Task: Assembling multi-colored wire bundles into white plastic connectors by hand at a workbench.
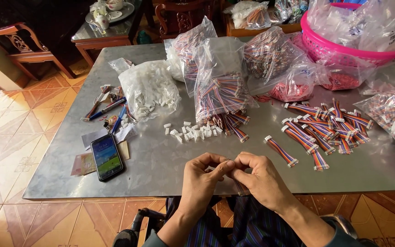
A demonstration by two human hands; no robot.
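Observation:
My left hand (203,178) and my right hand (258,176) meet at the near edge of a grey metal table (161,164). Their fingertips pinch together around a small piece, mostly hidden; a striped multicoloured wire strip (241,186) hangs below my right hand. Just beyond the hands lie several small white plastic connectors (189,131). A single finished wire harness (280,151) lies to the right, beside a pile of several more (326,129).
A smartphone (107,156) rests on banknotes at the near left, with pens (108,107) behind it. Clear bags of white connectors (148,89) and wire harnesses (221,89) fill the table's back. A pink basket (344,54) stands at the far right. Wooden furniture stands beyond.

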